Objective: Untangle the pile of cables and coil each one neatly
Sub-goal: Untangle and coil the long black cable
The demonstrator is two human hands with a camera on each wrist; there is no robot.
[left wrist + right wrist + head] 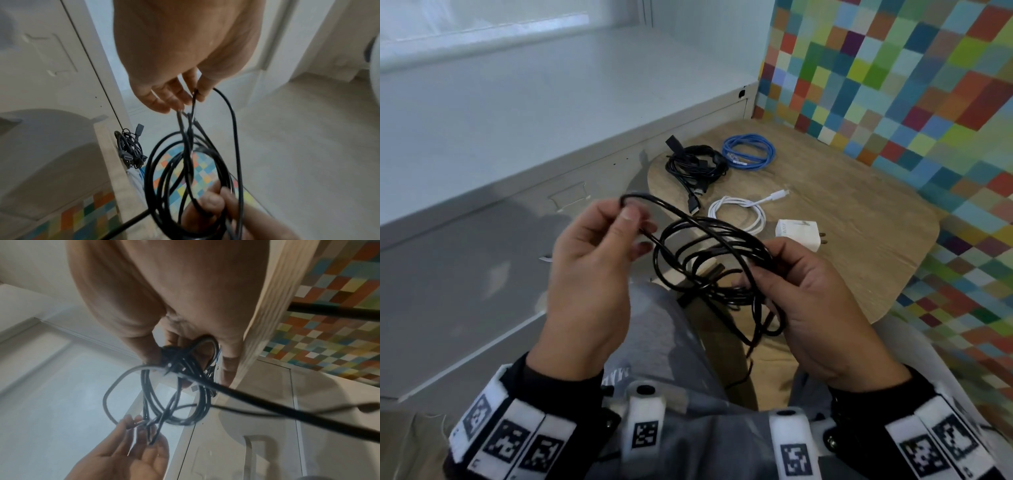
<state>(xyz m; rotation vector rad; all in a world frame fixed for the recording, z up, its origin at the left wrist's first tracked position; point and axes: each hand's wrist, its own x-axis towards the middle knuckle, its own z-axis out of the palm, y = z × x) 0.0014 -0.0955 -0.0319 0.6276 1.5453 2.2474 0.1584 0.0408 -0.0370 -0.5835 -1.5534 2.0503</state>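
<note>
A long black cable point(702, 260) hangs in loose loops between both hands above my lap. My left hand point(599, 246) pinches a bent strand of it between thumb and fingers at the upper left. My right hand point(811, 294) grips the bunched loops of the same cable point(180, 363) on the right, and its tail drops toward my knees. In the left wrist view the left hand point(185, 94) holds the strand above the hanging loops point(191, 170). On the wooden table lie a black cable bundle point(697, 164), a coiled blue cable point(749, 151) and a coiled white cable point(739, 212).
A white charger plug point(798, 233) sits on the wooden table point(859, 212) beside the white cable. A grey-white cabinet point(482, 222) runs along the left. A multicoloured checkered surface point(928, 85) lies right of and behind the table.
</note>
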